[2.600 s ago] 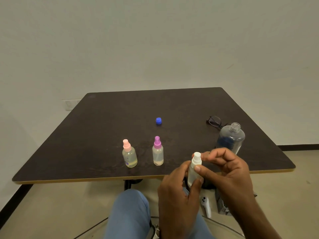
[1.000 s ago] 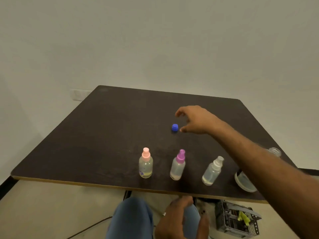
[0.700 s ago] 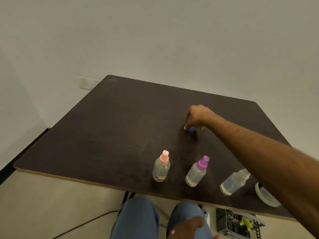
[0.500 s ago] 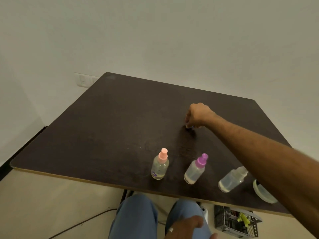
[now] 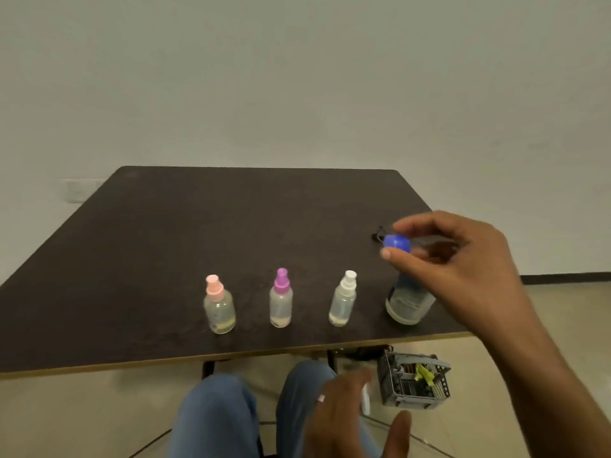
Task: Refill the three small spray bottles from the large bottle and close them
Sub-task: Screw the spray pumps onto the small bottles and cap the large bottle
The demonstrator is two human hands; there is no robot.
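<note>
We see the right hand (image 5: pixel 463 259) pinching the blue cap (image 5: pixel 397 243) between its fingers above the upright large bottle (image 5: pixel 408 302) on the counter (image 5: pixel 165 259); three spray bottles (image 5: pixel 281 299) stand upright left of it; left hand (image 5: pixel 347 421) spread open.

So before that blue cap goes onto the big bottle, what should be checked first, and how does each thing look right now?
1. Blue cap held firmly: ok, pinched in the right hand's fingertips.
2. Cap above the large bottle: ok, roughly over it.
3. Large bottle upright on the table: ok, near the front edge.
4. Large bottle's mouth clear: cannot tell, the right hand hides it.
5. Small bottles closed: ok, the pink-topped bottle, purple-topped bottle and white-topped bottle all wear their spray tops.
6. Left hand steadying the large bottle: not ok, it is open below the table edge.
</note>
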